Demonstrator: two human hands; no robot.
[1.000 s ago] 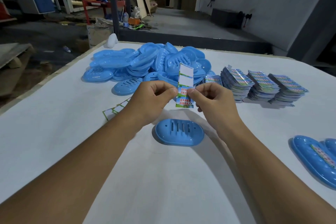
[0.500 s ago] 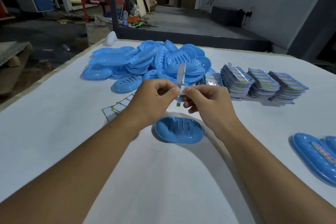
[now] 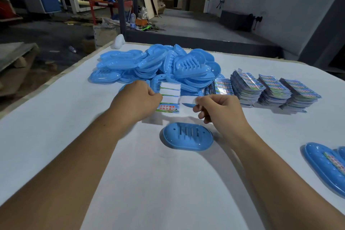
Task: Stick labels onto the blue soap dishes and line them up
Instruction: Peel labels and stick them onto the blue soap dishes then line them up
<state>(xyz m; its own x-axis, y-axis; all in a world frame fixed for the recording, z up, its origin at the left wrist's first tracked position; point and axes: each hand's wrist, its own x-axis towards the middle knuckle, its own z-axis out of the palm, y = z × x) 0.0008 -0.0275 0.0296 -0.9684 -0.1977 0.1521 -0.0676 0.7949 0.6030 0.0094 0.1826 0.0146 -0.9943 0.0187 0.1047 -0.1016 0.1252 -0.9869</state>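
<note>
Peeling was the step in hand. Your left hand (image 3: 139, 99) pinched the label sheet (image 3: 169, 99) by its left edge, fingers curled round it, holding it above the table (image 3: 56, 121). Most of the sheet showed bare white backing; one printed label (image 3: 167, 108) remained along its bottom edge. Your right hand (image 3: 218, 110) pinched a single peeled label (image 3: 188, 100) between thumb and forefinger, the other fingers loosely curled beneath; the strip showed its pale back to the camera and reached left until it just met the sheet.

The soap dish (image 3: 187, 136) meant for this label lay alone on the table, directly below and between your two hands, slotted face up, touched by neither. By my reading, the label was freed or nearly so, and sticking had not yet begun.

The next move likely called for bringing the strip down on the dish with the adhesive side facing it, laying it flat and pressing it smooth. Your left hand would probably need to steady the dish, so the sheet wanted parking first.

Beyond your hands lay the heap of unlabelled dishes (image 3: 155, 67), and to its right the stacks of label sheets (image 3: 270, 89). At the right edge of the table sat a labelled dish (image 3: 321, 162), where I judge the line was forming.
</note>
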